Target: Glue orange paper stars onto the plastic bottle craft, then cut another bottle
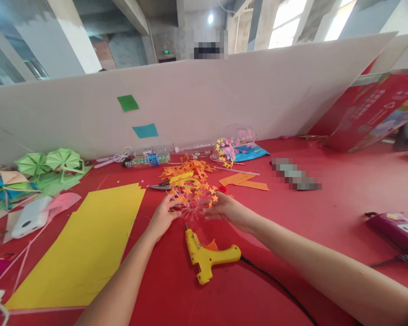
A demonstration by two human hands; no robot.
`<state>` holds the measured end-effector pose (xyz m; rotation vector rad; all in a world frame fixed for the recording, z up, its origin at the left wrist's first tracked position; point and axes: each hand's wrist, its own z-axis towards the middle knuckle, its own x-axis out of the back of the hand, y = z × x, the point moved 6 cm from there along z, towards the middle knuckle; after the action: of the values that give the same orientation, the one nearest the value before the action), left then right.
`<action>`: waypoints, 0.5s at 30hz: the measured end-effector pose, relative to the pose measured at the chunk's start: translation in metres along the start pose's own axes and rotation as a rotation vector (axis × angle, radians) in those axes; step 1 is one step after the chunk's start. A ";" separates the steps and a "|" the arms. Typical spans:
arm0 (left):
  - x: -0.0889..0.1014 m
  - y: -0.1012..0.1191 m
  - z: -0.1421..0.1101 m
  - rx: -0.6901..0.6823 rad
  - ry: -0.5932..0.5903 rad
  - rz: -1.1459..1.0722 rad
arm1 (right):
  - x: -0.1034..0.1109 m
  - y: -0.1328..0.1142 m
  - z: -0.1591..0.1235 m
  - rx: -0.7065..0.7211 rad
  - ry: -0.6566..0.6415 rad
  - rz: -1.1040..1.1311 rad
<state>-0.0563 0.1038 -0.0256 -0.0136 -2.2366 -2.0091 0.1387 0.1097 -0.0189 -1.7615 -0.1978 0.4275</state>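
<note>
My left hand [163,217] and my right hand [226,209] hold between them a clear plastic piece covered with orange paper stars [193,195], just above the red table [326,226]. Both hands have fingers curled on its sides. A yellow glue gun [206,256] lies on the table right below the hands, its black cord running to the lower right. Behind the star piece lie yellow-handled scissors [177,181] and a heap of orange star cut-outs [187,168].
A large yellow sheet [85,249] lies at left, with green paper fans [51,163] and a white device [30,217] beyond. A water bottle [146,159], a second star-covered plastic piece [229,147], orange paper strips [246,181], a purple case [397,231] and a white partition [204,99] surround the spot.
</note>
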 end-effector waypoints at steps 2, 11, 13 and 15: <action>-0.001 -0.002 -0.001 0.003 -0.008 -0.020 | -0.005 0.002 0.002 -0.009 -0.010 0.071; -0.001 0.000 -0.004 -0.079 -0.018 -0.169 | -0.017 -0.008 0.004 0.015 -0.015 0.205; -0.002 0.004 -0.008 -0.106 -0.003 -0.193 | -0.020 -0.015 0.003 0.026 -0.037 0.219; -0.003 0.010 -0.015 -0.144 0.018 -0.219 | -0.023 -0.022 0.001 0.040 -0.058 0.234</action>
<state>-0.0510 0.0907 -0.0144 0.2432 -2.1607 -2.2663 0.1190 0.1071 0.0064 -1.7408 -0.0236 0.6475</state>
